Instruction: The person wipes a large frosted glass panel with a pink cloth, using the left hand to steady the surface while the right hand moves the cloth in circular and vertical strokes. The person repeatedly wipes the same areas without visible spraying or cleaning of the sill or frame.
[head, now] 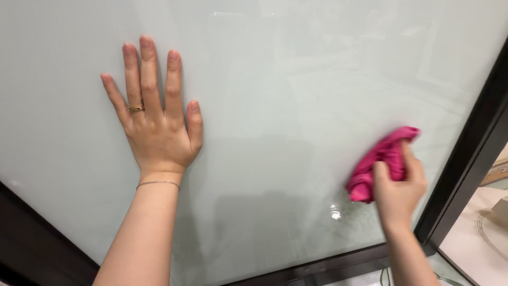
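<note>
Pink cloth (382,161) bunched in right hand (398,193), lower right, wiping frosted glass panel (286,95); left hand (156,124) braces flat, fingers spread, upper left. Best: firm overlapping strokes toward dark frame (465,159).

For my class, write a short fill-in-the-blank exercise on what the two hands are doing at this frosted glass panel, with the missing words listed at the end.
1. The right hand presses a crumpled ____ cloth to the frosted glass panel.
2. The left hand lies ____ on the glass, fingers spread.
3. A gold ____ sits on one finger of the left hand.
4. The panel's frame is ____ in colour.

Missing words: pink; flat; ring; dark
</note>
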